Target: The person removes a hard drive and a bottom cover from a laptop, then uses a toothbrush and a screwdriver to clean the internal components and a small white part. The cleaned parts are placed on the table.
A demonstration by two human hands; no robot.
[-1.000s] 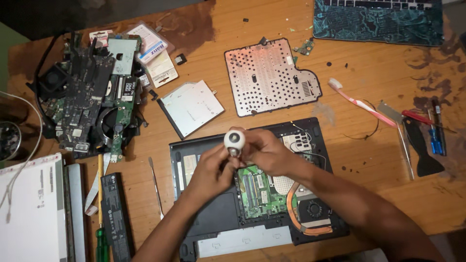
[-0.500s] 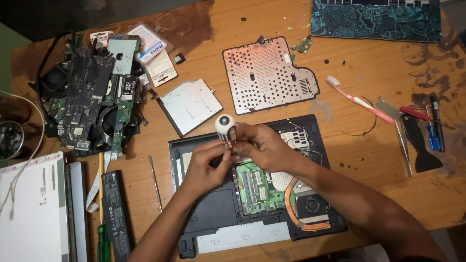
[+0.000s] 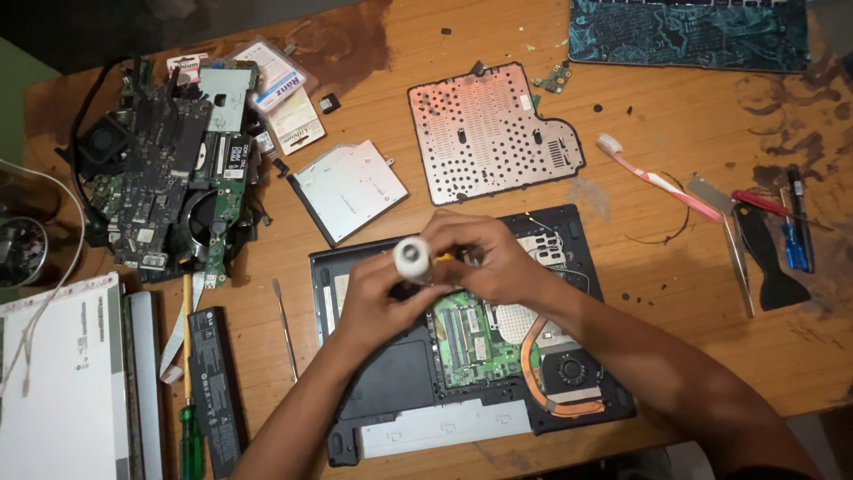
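An opened black laptop base [image 3: 391,373] lies bottom-up in front of me, with its green circuit board [image 3: 475,333], copper heat pipe [image 3: 533,360] and fan [image 3: 569,372] exposed. Both hands meet above its upper middle. My left hand [image 3: 378,298] and my right hand [image 3: 484,258] together grip a small white round tool handle [image 3: 411,260], blurred, with a bit of yellow shaft showing between the fingers. Whatever lies under the hands is hidden.
A perforated metal cover plate [image 3: 489,133] and an optical drive [image 3: 346,188] lie beyond the laptop. Circuit boards with fans [image 3: 169,191] sit at left, a battery [image 3: 213,387], green screwdriver [image 3: 189,444] and metal spudger [image 3: 284,329] at lower left. Toothbrush [image 3: 657,180], tweezers and small tools [image 3: 782,244] lie right.
The white handle has shifted slightly in my hands, first up and left, then back down. Both hands stay clasped around it over the laptop.
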